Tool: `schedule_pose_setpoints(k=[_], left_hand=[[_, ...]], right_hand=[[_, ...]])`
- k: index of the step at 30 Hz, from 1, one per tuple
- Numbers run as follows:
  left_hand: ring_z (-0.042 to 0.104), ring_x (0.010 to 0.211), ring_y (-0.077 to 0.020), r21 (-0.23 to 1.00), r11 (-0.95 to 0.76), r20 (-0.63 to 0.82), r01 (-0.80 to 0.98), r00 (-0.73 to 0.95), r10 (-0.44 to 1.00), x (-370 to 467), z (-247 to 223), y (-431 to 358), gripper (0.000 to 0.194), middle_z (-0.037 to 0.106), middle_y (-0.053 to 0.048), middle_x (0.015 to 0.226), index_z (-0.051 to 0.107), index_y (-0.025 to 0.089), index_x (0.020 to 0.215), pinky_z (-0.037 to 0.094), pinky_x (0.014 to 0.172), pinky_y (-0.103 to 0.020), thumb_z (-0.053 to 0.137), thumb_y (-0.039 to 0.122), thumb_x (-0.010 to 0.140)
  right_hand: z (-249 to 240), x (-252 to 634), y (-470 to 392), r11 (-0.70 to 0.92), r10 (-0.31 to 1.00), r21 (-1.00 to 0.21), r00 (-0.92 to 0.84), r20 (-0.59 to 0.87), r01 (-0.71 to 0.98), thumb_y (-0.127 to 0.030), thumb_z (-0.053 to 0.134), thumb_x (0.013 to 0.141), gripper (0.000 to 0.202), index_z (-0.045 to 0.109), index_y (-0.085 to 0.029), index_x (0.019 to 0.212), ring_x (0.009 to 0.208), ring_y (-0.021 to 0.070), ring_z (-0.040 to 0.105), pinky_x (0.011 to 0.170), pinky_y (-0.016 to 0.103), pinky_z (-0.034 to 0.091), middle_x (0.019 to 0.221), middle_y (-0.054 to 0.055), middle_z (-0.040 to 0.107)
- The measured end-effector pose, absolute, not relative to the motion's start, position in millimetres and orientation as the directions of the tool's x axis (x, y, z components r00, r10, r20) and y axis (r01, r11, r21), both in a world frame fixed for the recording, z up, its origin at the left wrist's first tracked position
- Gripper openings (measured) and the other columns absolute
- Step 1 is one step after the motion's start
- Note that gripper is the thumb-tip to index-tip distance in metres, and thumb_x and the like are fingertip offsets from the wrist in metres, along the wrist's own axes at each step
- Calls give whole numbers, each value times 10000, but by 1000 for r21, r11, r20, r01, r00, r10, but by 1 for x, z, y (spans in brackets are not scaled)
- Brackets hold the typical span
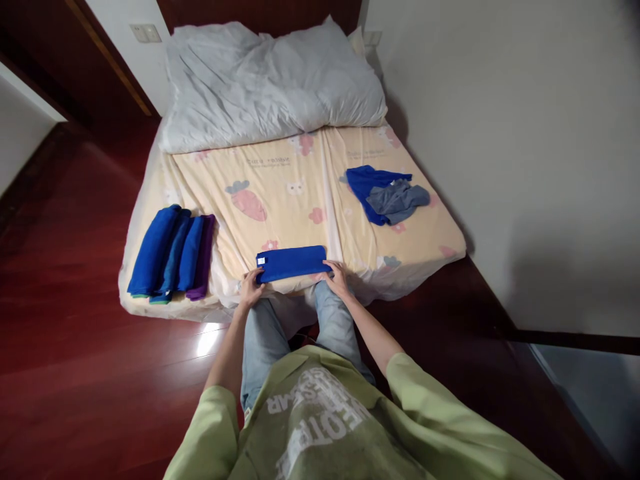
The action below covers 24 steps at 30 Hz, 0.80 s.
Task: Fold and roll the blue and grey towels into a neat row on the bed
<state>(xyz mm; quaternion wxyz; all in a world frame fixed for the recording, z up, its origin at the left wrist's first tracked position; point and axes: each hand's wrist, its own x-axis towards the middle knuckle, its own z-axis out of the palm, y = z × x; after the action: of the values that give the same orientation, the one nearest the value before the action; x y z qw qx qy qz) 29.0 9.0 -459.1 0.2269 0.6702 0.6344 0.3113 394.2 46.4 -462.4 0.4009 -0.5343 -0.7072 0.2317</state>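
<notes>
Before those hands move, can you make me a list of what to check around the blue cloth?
1. Left hand at the blue cloth: ok, it touches the left end.
2. Right hand at the other end: ok, it touches there.
3. Blue cloth on the bed: ok, it lies in a neat strip by the near edge.
4. Row of folded cloths out of the way: ok, it sits apart, to the left.
5. Grey cloth tidy: not ok, it's crumpled.
6. Layers inside the strip lined up: cannot tell from above.
</notes>
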Motion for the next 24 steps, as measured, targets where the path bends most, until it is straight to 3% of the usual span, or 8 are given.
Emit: schedule_pose_setpoints(k=[10, 15, 24], left_hand=[[613, 1212, -289, 719, -79, 100, 690, 10, 995, 27, -453, 18, 440, 680, -99, 1282, 632, 212, 1196, 411, 1105, -466, 561, 229, 762], [603, 1125, -319, 729, 0, 85, 685, -91, 992, 24, -453, 22, 418, 721, -106, 1095, 664, 195, 1166, 472, 1025, -474, 547, 233, 767], [600, 1019, -308, 721, 151, -32, 676, -185, 982, 21, -448, 30, 328, 646, -108, 865, 655, 155, 1095, 511, 935, -442, 494, 320, 861]], right_hand=[[-467, 396, 58, 259, 960, -774, -70, 269, 578, -217, 578, 850, 361, 703, -207, 1189, 1157, 268, 604, 1072, 444, 470, 1187, 93, 701], [-467, 398, 63, 236, 969, -811, -68, 237, 536, -187, 542, 838, 361, 705, -194, 1160, 1153, 261, 615, 1071, 431, 474, 1179, 109, 703], [-478, 397, 79, 36, 998, -867, 24, 55, 497, -462, 542, 923, 372, 669, -158, 1096, 1019, 273, 653, 981, 417, 524, 1049, 142, 703]])
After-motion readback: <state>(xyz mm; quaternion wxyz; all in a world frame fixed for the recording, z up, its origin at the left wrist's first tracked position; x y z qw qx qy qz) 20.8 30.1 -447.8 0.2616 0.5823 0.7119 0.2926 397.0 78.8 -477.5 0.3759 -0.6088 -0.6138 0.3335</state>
